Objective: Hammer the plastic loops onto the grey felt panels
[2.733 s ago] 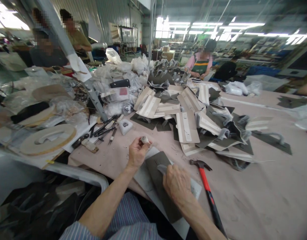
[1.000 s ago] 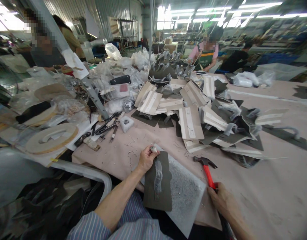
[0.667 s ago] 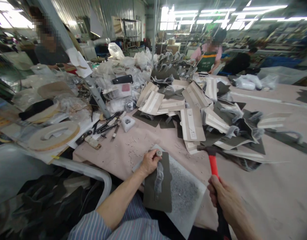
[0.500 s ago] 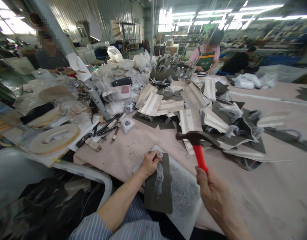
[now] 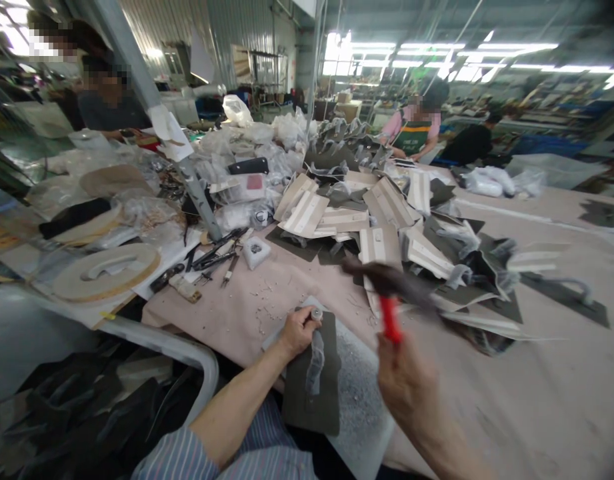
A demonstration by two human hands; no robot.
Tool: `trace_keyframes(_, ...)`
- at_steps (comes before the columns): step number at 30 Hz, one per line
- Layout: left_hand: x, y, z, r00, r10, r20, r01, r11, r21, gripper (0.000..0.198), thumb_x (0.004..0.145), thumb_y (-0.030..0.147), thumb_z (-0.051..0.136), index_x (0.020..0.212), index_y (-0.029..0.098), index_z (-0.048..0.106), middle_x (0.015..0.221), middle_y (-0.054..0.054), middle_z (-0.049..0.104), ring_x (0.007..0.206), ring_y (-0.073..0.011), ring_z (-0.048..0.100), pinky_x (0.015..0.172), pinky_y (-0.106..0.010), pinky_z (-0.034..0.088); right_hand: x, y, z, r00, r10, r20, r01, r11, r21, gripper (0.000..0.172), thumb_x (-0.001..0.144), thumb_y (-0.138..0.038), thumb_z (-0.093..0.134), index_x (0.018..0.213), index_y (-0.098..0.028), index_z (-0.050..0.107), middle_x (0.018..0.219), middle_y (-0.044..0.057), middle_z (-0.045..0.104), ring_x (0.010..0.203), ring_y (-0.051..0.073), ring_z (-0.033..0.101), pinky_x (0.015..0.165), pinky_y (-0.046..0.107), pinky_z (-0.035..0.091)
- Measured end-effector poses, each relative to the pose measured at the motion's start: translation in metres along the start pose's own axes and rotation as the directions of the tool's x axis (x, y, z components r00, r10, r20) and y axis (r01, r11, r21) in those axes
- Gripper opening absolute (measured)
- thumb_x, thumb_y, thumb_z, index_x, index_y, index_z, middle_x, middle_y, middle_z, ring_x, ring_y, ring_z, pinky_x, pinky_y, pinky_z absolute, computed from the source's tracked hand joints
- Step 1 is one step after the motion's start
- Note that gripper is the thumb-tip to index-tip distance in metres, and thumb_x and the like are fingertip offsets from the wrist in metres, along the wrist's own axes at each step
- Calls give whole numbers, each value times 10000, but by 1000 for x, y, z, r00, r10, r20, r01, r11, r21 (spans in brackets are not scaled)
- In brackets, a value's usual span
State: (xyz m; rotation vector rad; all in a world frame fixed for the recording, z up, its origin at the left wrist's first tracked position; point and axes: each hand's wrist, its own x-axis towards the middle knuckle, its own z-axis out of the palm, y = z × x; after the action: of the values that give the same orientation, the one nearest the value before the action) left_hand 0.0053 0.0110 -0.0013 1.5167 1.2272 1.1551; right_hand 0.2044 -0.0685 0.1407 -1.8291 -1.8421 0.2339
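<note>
Right grip [image 5: 401, 390] is clenched around the red handle of a claw hammer [image 5: 390, 320], which is raised over the work, its dark head blurred by motion. The left grip [image 5: 299, 333] is closed in a pinch on a small metal-capped piece [image 5: 317, 313], perhaps a stud or a punch; it is too small to be told for certain. That piece is stood near the top edge of a dark sheet panel [image 5: 307, 407], which lies on a speckled pale backing sheet [image 5: 361, 393] at the near edge of the bench [image 5: 537, 400], and a translucent strip [image 5: 315, 363] runs down the panel's middle. For a clean strike, the capped piece is best kept upright and square to the panel, with the fingers held low on its side, clear of the cap, and the hammer face brought down flat with control rather than force. Compared with the frame a second earlier, the hammer is no longer lying on the bench beside the backing sheet: it has been taken up and lifted high, while the panel and left grip are kept in nearly the same place.
</note>
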Motion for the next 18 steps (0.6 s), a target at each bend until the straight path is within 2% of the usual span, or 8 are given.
trace_keyframes(1,0,1,0,1000,-4,-3,4,1000,5,138,781,144,595,870,175,696,791,-18,703,751,-181,626,732,-263,482,-6,7,13,993,-44,111,51,997,-64,366,966,-493,312,762,-241,482,565,31,537,459,160,467,486,291,220)
trace_keyframes(3,1,2,0,1000,-11,-5,11,1000,9,152,768,135,600,875,174,701,761,-7,687,728,-176,609,710,-259,473,-14,20,31,948,-35,316,92,981,-168,333,975,-456,341,755,-241,469,555,20,554,439,155,469,491,301,163)
trace_keyframes(5,1,3,0,1000,-4,-2,4,1000,-4,160,770,139,601,888,178,702,779,-6,689,750,-177,614,729,-262,473,-16,31,36,921,30,387,59,975,-215,327,995,-449,323,793,-243,475,573,21,580,464,167,502,504,305,162)
trace_keyframes(8,0,4,-1,1000,7,9,-6,1000,-29,145,778,144,587,870,179,694,816,-15,697,788,-180,630,760,-263,478,-18,53,30,915,144,377,-57,970,-234,355,1001,-485,279,814,-252,471,587,20,593,524,197,555,520,296,234)
trace_keyframes(11,0,3,-2,1000,10,20,-10,1000,-18,131,777,153,590,857,178,690,800,-15,689,775,-176,625,747,-255,477,-25,94,30,887,277,369,-194,950,-245,358,991,-470,266,798,-255,476,668,46,634,655,231,625,581,302,356)
trace_keyframes(14,1,-1,-2,1000,10,18,-10,1000,-4,123,773,178,610,864,180,692,791,-11,687,765,-175,625,745,-252,479,-35,133,35,848,405,342,-267,883,-385,355,986,-438,267,842,-234,519,748,93,646,732,273,650,632,346,425)
trace_keyframes(16,1,-3,-1,1000,-5,7,5,1000,-5,134,764,195,625,878,179,694,803,-14,695,762,-177,631,735,-251,485,-39,138,38,899,364,242,-222,858,-464,335,974,-403,299,998,-195,561,932,149,655,844,313,652,697,398,459)
trace_keyframes(18,1,-5,0,1000,-18,-5,18,1000,2,142,757,208,636,882,177,696,807,-17,701,759,-180,634,726,-250,488,-39,118,44,971,193,144,-122,909,-398,357,956,-343,342,1207,-164,523,1191,192,587,1039,341,606,829,455,468)
